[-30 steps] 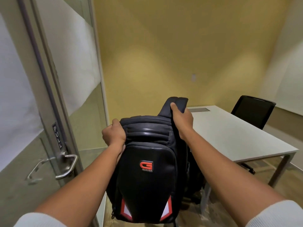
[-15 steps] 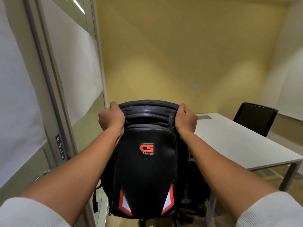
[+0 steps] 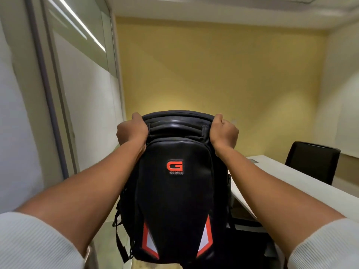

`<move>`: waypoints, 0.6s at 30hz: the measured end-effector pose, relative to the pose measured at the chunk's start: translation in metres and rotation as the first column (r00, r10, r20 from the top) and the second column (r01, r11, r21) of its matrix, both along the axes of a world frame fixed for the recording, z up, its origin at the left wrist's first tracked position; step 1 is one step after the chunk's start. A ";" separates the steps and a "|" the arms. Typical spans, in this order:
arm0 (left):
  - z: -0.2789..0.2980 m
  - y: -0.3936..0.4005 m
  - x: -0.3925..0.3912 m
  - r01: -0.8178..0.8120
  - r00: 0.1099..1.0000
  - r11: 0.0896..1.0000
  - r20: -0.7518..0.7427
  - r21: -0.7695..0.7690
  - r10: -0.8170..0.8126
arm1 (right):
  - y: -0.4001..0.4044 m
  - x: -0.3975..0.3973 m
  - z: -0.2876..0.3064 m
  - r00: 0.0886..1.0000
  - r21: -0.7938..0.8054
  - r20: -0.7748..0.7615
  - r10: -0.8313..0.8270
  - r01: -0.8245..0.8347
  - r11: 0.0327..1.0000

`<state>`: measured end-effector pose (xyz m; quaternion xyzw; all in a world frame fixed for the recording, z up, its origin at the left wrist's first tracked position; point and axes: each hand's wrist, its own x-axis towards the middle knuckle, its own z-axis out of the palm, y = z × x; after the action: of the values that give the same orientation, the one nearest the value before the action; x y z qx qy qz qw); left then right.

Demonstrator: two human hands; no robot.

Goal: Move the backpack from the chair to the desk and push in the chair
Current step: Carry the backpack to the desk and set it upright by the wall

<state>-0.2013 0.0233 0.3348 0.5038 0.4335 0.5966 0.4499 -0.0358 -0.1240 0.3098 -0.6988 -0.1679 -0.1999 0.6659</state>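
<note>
A black backpack (image 3: 174,195) with a red G logo and red-white reflective corners hangs upright in front of me, lifted in the air. My left hand (image 3: 131,131) grips its top left corner. My right hand (image 3: 224,131) grips its top right corner. The white desk (image 3: 287,177) lies to the right, behind the backpack and my right arm. The chair that held the backpack is mostly hidden behind it; a dark shape (image 3: 246,239) shows low on the right.
A glass partition and door frame (image 3: 48,105) stand close on the left. A yellow wall (image 3: 213,94) is straight ahead. A second black chair (image 3: 312,162) sits at the desk's far side.
Both hands have raised the backpack higher, and the view has tilted up toward the ceiling. The right hand went from the shoulder strap to the top right corner.
</note>
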 end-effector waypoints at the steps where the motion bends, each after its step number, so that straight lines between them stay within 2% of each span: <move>1: 0.005 0.008 0.007 0.007 1.000 1.000 0.001 0.004 -0.007 | 0.007 0.007 0.005 1.000 0.007 0.005 -0.002 0.002 1.000; 10: 0.031 0.096 0.087 0.021 1.000 0.999 -0.008 0.044 -0.020 | 0.095 0.093 0.037 0.998 0.001 0.030 -0.046 0.046 0.999; 18: 0.008 0.195 0.188 -0.008 0.994 1.000 -0.106 0.019 0.009 | 0.185 0.190 0.017 0.999 -0.015 -0.035 -0.040 0.040 0.999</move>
<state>-0.0138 0.2182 0.3431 0.5371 0.4534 0.5748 0.4191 0.1541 0.0613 0.3271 -0.7102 -0.1435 -0.1997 0.6596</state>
